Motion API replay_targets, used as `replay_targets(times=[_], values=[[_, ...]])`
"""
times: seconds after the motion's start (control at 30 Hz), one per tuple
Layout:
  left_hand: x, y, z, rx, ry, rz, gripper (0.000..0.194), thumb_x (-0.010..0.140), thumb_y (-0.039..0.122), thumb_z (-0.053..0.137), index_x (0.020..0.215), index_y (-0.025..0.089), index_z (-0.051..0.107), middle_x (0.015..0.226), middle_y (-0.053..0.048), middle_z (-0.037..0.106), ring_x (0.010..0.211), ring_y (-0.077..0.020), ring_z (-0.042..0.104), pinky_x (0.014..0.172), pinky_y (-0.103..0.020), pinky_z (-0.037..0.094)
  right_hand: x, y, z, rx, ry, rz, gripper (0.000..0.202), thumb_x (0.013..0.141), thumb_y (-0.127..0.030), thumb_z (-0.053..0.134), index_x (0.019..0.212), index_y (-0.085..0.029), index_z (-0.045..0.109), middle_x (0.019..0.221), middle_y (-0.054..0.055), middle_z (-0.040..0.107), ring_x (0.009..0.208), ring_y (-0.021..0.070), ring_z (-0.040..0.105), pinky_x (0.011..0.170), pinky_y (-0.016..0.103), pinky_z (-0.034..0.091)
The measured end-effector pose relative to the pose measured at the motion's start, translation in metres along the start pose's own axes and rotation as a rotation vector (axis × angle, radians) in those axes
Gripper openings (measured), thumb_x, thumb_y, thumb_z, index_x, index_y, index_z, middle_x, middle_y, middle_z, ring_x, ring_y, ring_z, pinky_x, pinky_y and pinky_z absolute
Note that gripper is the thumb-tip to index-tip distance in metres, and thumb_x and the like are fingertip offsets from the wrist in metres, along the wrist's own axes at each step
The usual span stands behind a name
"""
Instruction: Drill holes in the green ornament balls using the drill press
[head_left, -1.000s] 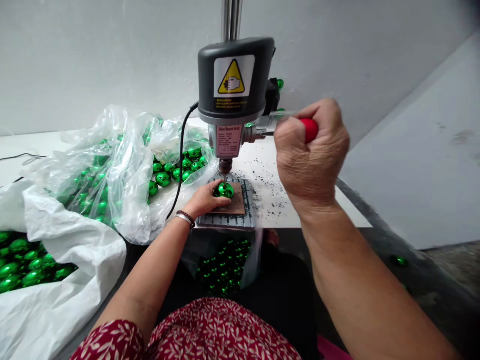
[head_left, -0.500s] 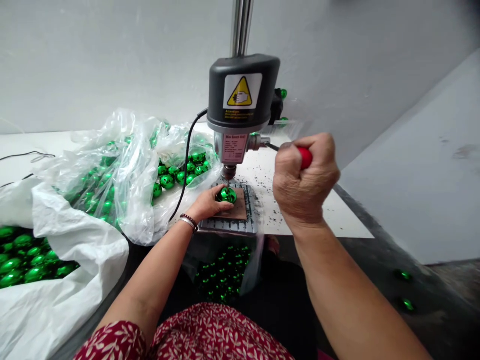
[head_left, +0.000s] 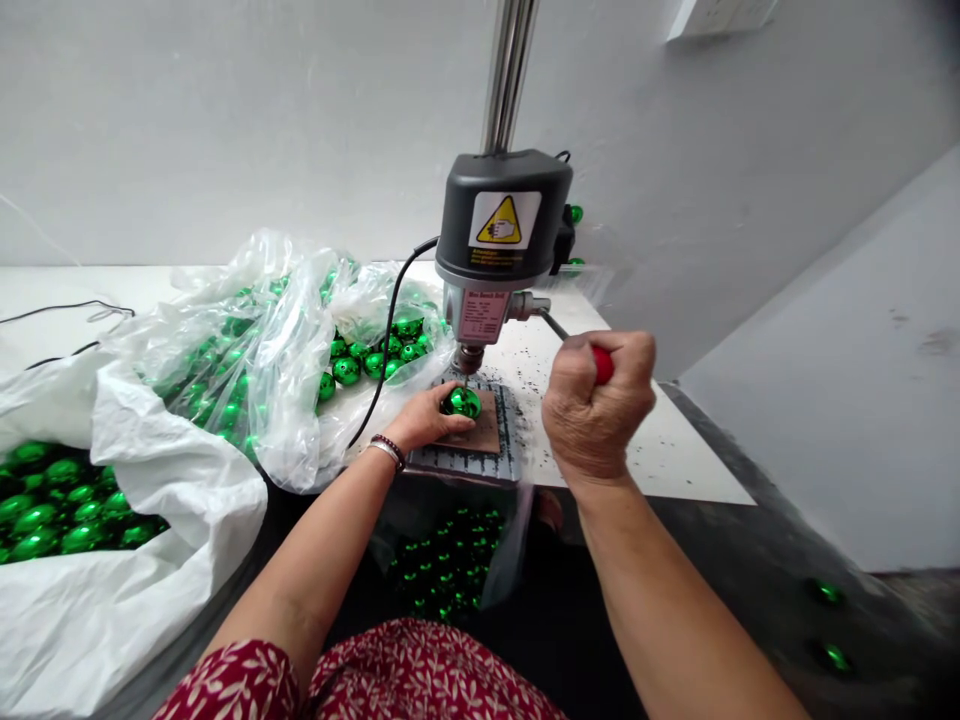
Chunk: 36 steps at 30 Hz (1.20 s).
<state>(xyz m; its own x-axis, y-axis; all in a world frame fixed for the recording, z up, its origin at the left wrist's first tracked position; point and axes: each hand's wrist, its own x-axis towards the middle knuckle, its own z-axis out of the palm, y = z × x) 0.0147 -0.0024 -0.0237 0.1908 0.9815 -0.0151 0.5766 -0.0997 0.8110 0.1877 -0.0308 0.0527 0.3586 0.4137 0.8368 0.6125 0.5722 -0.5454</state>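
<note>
A shiny green ball rests on a brown board under the bit of a bench drill. My left hand is closed around its left side, thumb in front and fingers behind. My right hand wraps the red knob of the drill's feed lever, to the right of the drill head. The bit tip meets or nearly meets the top of the ball; I cannot tell whether it is inside.
Clear plastic bags with green balls lie left of the drill, beside its black cable. A white sack holds more balls at lower left. Another bag of balls hangs below the table edge. Dark shavings litter the white tabletop.
My right hand has moved down a little with the lever knob. My left hand still holds the ball under the drill. The whole view has shifted slightly.
</note>
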Motion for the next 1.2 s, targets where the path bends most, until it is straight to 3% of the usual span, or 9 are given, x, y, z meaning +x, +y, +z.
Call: replay_targets(times=[0.17,0.43,0.57,0.7,0.77,0.87,0.93,1.07,1.2], values=[[0.001,0.000,0.002,-0.015,0.022,-0.015,0.070,0.067,0.035,0.080,0.132,0.017,0.062,0.111,-0.007,0.073,0.104,-0.0285,0.066,0.095,-0.039,0.051,0.006,-0.002,0.000,0.008,-0.017,0.023,0.022,0.085,-0.038,0.047,0.077,-0.018,0.048,0.066,0.000,0.052,0.060,0.0068,0.047,0.059,0.022,0.039],[-0.027,0.006,-0.002,-0.073,0.092,0.033,0.050,0.072,0.031,0.075,0.119,0.016,0.066,0.106,-0.005,0.072,0.098,-0.0236,0.065,0.090,-0.034,0.051,0.092,-0.034,0.016,-0.069,-0.215,0.270,0.024,0.085,-0.020,0.055,0.067,-0.015,0.040,0.058,-0.007,0.035,0.058,0.0028,0.029,0.062,0.020,0.030],[-0.064,0.011,-0.016,-0.001,-0.129,0.084,0.062,0.070,0.037,0.079,0.128,0.020,0.063,0.117,-0.006,0.072,0.106,-0.0247,0.065,0.093,-0.034,0.049,0.094,-0.032,0.016,-0.040,-0.202,0.237,0.021,0.087,-0.021,0.054,0.071,-0.014,0.043,0.059,-0.008,0.038,0.060,0.0026,0.029,0.067,0.021,0.031],[-0.089,0.014,-0.031,0.106,-0.375,0.037,0.074,0.068,0.046,0.082,0.135,0.020,0.062,0.107,-0.007,0.075,0.089,-0.0224,0.067,0.081,-0.032,0.051,0.088,-0.027,0.017,-0.071,-0.191,0.241,0.016,0.087,-0.021,0.053,0.075,-0.014,0.045,0.061,-0.007,0.041,0.060,0.0029,0.031,0.069,0.023,0.032],[-0.088,0.011,-0.045,0.127,-0.264,0.028,0.067,0.073,0.047,0.078,0.132,0.019,0.064,0.103,-0.008,0.075,0.086,-0.0218,0.067,0.079,-0.031,0.051,0.089,-0.028,0.017,-0.088,-0.193,0.247,0.018,0.087,-0.021,0.053,0.074,-0.015,0.044,0.061,-0.007,0.040,0.060,0.0029,0.031,0.068,0.023,0.032],[-0.069,-0.001,-0.078,0.207,0.154,-0.024,0.038,0.088,0.039,0.059,0.119,0.020,0.072,0.110,-0.009,0.075,0.097,-0.0235,0.068,0.088,-0.031,0.051,0.091,-0.035,0.017,-0.106,-0.192,0.258,0.021,0.086,-0.021,0.055,0.071,-0.016,0.041,0.059,-0.007,0.039,0.058,0.0035,0.031,0.066,0.024,0.031],[-0.050,-0.014,-0.103,0.415,0.364,-0.167,0.034,0.092,0.026,0.048,0.116,0.019,0.072,0.114,-0.011,0.074,0.108,-0.0252,0.066,0.096,-0.031,0.048,0.093,-0.039,0.017,-0.125,-0.201,0.305,0.024,0.085,-0.018,0.056,0.069,-0.017,0.038,0.058,-0.006,0.039,0.059,0.0040,0.031,0.066,0.025,0.032],[-0.022,-0.044,-0.134,0.684,0.337,-0.413,0.034,0.081,0.013,0.054,0.111,0.012,0.070,0.115,-0.022,0.071,0.115,-0.0351,0.062,0.099,-0.040,0.045,0.093,-0.041,0.016,-0.122,-0.224,0.337,0.021,0.085,-0.020,0.056,0.071,-0.017,0.041,0.063,-0.004,0.044,0.061,0.0049,0.034,0.068,0.025,0.033],[-0.019,-0.063,-0.133,0.725,0.311,-0.507,0.032,0.072,0.016,0.065,0.104,0.012,0.068,0.110,-0.026,0.071,0.111,-0.0428,0.062,0.093,-0.049,0.044,0.089,-0.033,0.016,-0.036,-0.183,0.245,0.019,0.082,-0.023,0.058,0.071,-0.017,0.044,0.059,-0.004,0.043,0.058,0.0053,0.032,0.062,0.024,0.029]])
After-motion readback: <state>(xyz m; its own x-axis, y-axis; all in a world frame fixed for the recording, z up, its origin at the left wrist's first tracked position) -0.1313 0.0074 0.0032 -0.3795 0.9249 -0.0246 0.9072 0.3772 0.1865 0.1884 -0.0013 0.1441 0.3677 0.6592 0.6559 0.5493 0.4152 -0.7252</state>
